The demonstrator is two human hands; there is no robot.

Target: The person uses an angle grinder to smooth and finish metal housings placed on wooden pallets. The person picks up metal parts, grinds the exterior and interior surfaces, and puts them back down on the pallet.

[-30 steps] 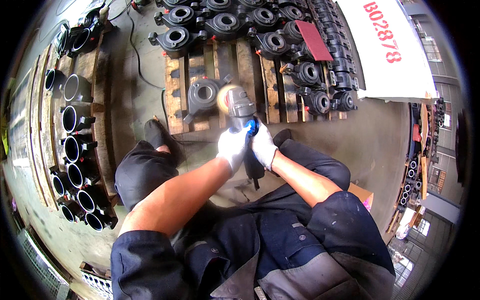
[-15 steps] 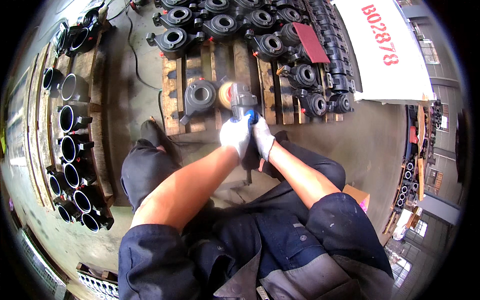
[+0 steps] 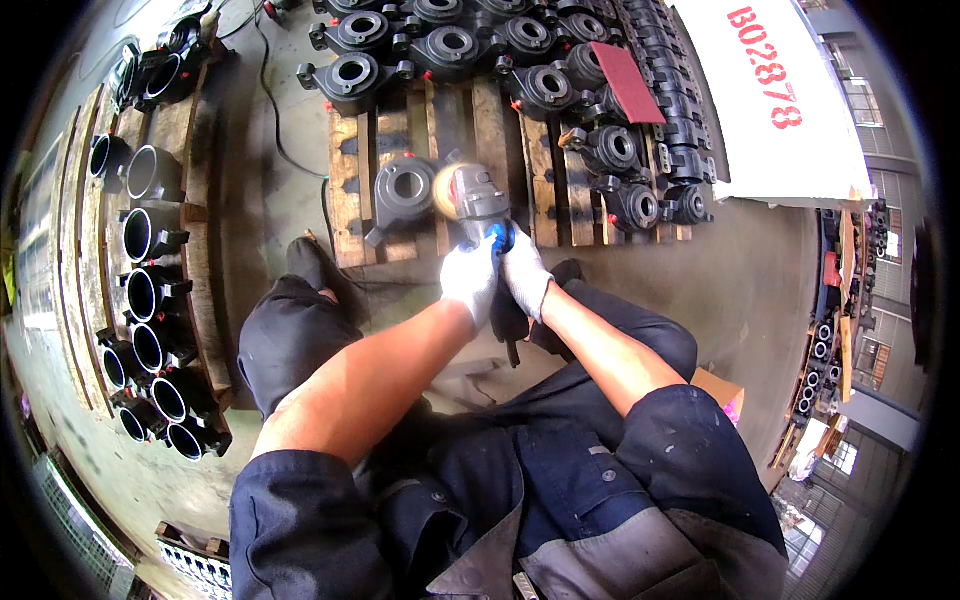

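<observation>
1. Near the front edge of the slatted wooden pallet [image 3: 350,228] lay a grey ring-shaped casting [image 3: 392,212].
2. Above that pallet's front part, an angle grinder [image 3: 483,204] had its pale disc [image 3: 446,193] at the casting's right side; blur hid whether they touched.
3. Just in front of the pallet, the gloved left hand [image 3: 469,276] had its fingers closed around the grinder; the gloved right hand [image 3: 526,270], close beside, also gripped it, fingers curled.
4. Toward the pallet's far end stood black castings [image 3: 345,88], a red pad [image 3: 628,83] lying over some.

Housing [image 3: 388,205] on pallet [image 3: 347,215], grinder [image 3: 482,200] just right.
</observation>
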